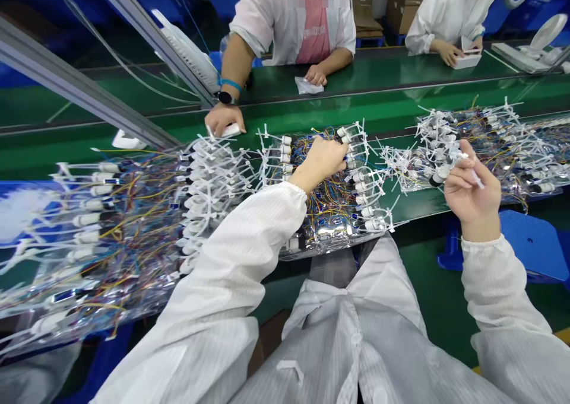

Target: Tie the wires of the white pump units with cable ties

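Hands well apart over a green conveyor belt. Left hand down on a clear bag of wire bundles, fingertips among white connectors at the bag's far edge, any grip on them impossible to tell. Right hand raised above a second bag, thumb and fingers pinching a white plug with a black tip. Colored wires and white cable ties spilling across the belt from heaped bags, one pile reaching past the near edge at left. Across the belt, a co-worker's hand on a small white piece, the other hand just beside a white wrapper. Farther right, another co-worker's hand against a white box. Aluminum rail slanting above the belt at left, blue stand at lower right, cardboard boxes in the background.
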Demonstrator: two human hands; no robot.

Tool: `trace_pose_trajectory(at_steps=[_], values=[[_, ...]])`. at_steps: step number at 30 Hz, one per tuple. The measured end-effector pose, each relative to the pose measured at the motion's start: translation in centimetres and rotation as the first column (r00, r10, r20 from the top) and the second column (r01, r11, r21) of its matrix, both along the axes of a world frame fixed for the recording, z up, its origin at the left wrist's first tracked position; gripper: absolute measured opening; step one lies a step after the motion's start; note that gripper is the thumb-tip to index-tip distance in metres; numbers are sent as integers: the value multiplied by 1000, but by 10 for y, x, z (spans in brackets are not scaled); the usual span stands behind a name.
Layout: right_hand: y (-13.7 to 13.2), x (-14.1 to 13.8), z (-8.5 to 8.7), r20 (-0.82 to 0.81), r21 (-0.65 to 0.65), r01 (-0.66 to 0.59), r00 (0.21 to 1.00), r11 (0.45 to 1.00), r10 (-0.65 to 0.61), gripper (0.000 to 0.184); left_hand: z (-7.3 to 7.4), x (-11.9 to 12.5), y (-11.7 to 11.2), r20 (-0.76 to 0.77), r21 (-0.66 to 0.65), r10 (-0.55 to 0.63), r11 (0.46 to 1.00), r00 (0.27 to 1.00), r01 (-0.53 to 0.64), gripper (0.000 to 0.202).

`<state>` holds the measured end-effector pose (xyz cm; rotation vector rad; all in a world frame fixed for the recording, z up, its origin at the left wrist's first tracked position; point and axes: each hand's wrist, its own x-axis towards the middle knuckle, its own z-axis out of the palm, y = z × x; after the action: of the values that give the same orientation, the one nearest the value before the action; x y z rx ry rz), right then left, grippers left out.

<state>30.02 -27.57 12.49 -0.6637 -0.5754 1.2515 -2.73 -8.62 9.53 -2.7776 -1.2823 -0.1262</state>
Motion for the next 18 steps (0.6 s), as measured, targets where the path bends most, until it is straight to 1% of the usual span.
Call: trace_pose_trajectory(at_steps=[1,3,5,7,10,13,15,18], values=[[-3,-2,-2,9,-28,1,1000,1000,0,29,1,-1,-2,-28,-12,-3,1000,1000,2,30],[-8,-4,-8,5,-110,-23,1000,994,24,27,0,-6,-3,-36,-35,-3,999,999,2,34],[-14,-4,-17,21,-187,-55,998,981,60,26,-4,-11,-2,9,-50,-2,999,1000,2,36],[-20,-3,-27,47,-231,-66,996,971,79,28,-10,-17,0,78,-47,-17,999,997,20,36],[-30,-1,-41,74,-255,-67,993,964,89,31,-20,-24,2,147,-27,-54,998,988,58,35],[-38,2,-54,102,-269,-57,991,962,87,26,-29,-27,3,190,-11,-91,995,978,94,37],[-43,2,-63,147,-261,-16,988,965,57,26,-36,-29,4,246,4,-101,995,964,103,38],[-50,2,-80,276,-225,93,961,970,-28,31,-44,-32,7,329,12,-104,994,939,106,31]])
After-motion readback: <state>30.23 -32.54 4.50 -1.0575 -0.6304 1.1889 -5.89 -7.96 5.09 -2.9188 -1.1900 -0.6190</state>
